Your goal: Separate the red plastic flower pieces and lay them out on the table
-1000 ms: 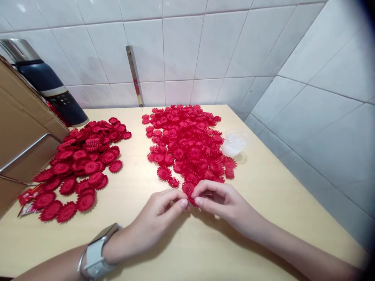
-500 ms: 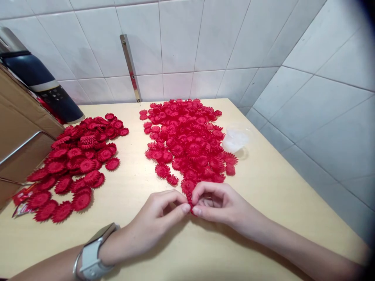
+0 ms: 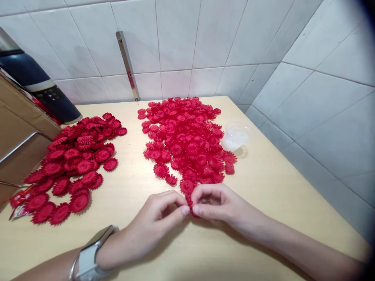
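Between my hands stands a red fringed disc, seen nearly edge-on and partly hidden by fingers. My left hand, with a watch on its wrist, pinches its left side between thumb and fingertips. From the right, my right hand pinches the same piece, fingers curled. Just beyond the fingertips, a large pile of red fringed discs spreads back toward the wall. A second pile of similar discs lies on the left of the table.
On the left stand a cardboard box and a dark blue bottle. A red-and-white wrapper lies by the box. A clear plastic piece sits right of the large pile. Tiled walls border the pale table.
Both hands keep their pinch on the disc, with only a slight shift of the fingers. The view has moved a little; the piles look the same.
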{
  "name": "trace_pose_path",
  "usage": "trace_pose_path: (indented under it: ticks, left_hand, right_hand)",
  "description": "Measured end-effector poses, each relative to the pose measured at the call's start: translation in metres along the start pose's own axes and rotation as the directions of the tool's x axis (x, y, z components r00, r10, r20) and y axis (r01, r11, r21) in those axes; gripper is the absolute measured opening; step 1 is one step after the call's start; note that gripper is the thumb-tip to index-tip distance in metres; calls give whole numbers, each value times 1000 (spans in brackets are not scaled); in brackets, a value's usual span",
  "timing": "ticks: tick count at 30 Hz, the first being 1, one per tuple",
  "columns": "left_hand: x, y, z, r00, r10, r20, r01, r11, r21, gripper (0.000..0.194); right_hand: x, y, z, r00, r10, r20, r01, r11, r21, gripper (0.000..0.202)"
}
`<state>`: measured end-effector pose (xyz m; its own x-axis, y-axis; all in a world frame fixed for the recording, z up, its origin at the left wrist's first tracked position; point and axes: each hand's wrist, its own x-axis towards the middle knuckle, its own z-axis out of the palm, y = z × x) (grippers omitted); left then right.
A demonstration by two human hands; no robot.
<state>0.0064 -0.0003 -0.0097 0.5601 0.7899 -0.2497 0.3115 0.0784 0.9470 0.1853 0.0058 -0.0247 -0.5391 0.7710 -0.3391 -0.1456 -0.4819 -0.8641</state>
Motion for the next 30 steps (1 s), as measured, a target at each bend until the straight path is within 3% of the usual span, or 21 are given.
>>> trace_pose_path:
  ticks: [13, 30]
  left_hand:
    - [-4, 3, 4, 999, -28, 25, 29, 998, -48, 15]
    - [-3, 2, 6, 998, -45, 45, 48, 997, -55, 9]
  right_hand:
    - [-2, 2, 0, 998, 41, 40, -41, 999, -20, 24]
    - [-3, 5, 1, 999, 5, 42, -5, 1000, 0, 12]
